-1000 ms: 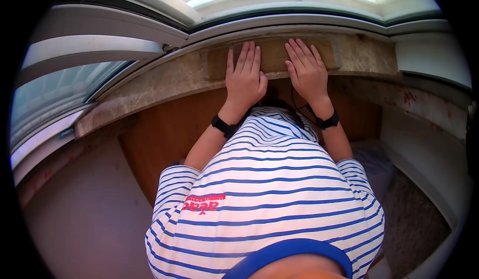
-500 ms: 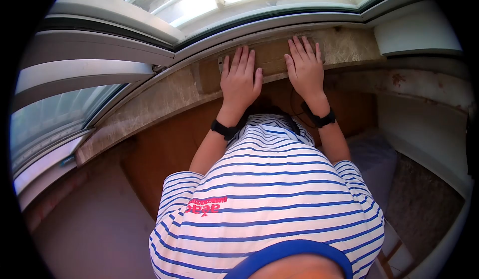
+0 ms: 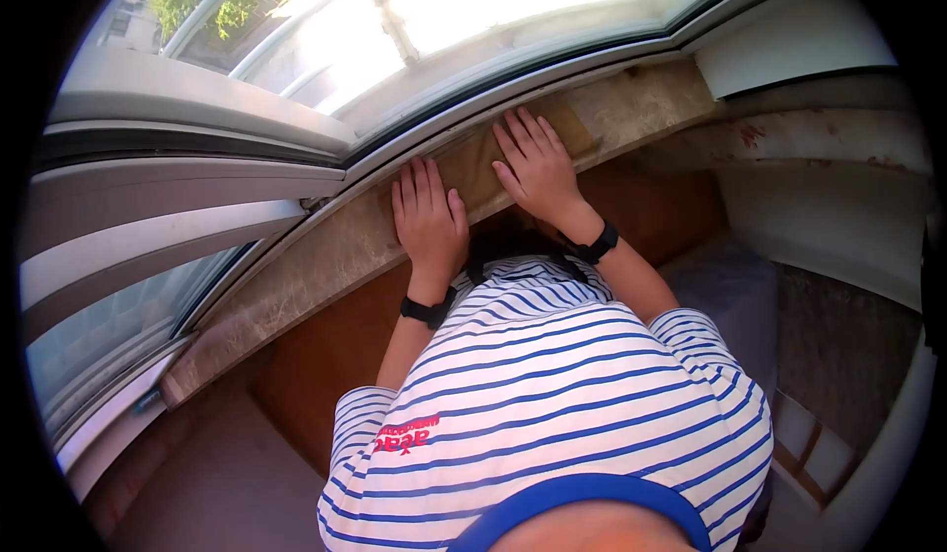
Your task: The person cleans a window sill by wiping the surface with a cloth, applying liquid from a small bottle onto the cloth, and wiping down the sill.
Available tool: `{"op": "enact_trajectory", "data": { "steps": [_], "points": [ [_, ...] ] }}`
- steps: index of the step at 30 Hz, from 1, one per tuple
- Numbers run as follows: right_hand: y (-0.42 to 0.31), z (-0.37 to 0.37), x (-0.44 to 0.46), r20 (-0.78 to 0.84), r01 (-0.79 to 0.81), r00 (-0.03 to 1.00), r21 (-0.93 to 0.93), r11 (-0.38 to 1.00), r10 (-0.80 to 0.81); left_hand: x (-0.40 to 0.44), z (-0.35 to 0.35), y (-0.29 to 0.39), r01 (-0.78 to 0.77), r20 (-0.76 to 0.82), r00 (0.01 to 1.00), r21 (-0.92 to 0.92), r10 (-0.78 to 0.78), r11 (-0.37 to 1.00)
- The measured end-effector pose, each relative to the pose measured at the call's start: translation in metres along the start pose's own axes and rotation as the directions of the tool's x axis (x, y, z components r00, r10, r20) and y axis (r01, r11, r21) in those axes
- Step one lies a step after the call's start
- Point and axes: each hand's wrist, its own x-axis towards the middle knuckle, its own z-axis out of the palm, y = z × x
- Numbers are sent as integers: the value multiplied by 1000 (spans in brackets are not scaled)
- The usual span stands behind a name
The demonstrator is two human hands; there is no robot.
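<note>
In the head view, both hands lie palm down on a stone sill [image 3: 271, 300] that runs below the window [image 3: 513, 19]. The left hand [image 3: 430, 226] is at the left part of a brown strip [image 3: 470, 169], its fingers straight and close together, the thumb a little apart; nothing is gripped. The right hand [image 3: 541, 172] rests on the strip nearer the sill's right end, fingers stretched out and slightly spread, also gripping nothing. Both sets of fingertips point toward the sill's window-side edge, and the wrists come over its near edge. The strip lies flat along the sill, bare between the hands and again beyond the right one; its left end is hard to make out. Each wrist wears a black band [image 3: 601, 243]. Under the near edge is a brown panel [image 3: 345, 355], with the striped shirt [image 3: 562, 384] in front.
</note>
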Motion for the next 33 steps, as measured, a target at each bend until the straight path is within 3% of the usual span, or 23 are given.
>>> {"op": "enact_trajectory", "data": {
  "steps": [7, 14, 18, 20, 24, 27, 28, 33],
  "points": [
    [38, -20, -1, 4, -9, 1000, 27, 1000, 9, 8, 15, 28, -22, 0, 1000, 44, 22, 999],
    [134, -48, -14, -11, -56, 998, 20, 998, 56, 47, 34, 99, -214, 78, 972, -106, 222, 971],
    [211, -71, -25, -70, -114, 992, -76, 991, 109, 79, 67, 154, -331, 44, 936, -229, 349, 916],
    [243, -83, -32, -192, -224, 966, -309, 924, 170, 95, 80, 185, -359, 32, 923, -285, 383, 889],
    [284, -80, -38, -319, -258, 924, -118, 959, 209, 110, 97, 221, -296, -20, 955, -180, 297, 938],
    [277, -72, -39, -297, -335, 916, -197, 921, 270, 104, 101, 220, -289, -1, 957, -81, 290, 954],
    [275, -71, -39, -279, -293, 930, -166, 941, 240, 102, 99, 218, -244, 2, 970, -48, 245, 968],
    [260, -70, -35, -235, -323, 934, -226, 919, 271, 94, 92, 213, -222, 19, 974, -82, 225, 972]
  ]
}}
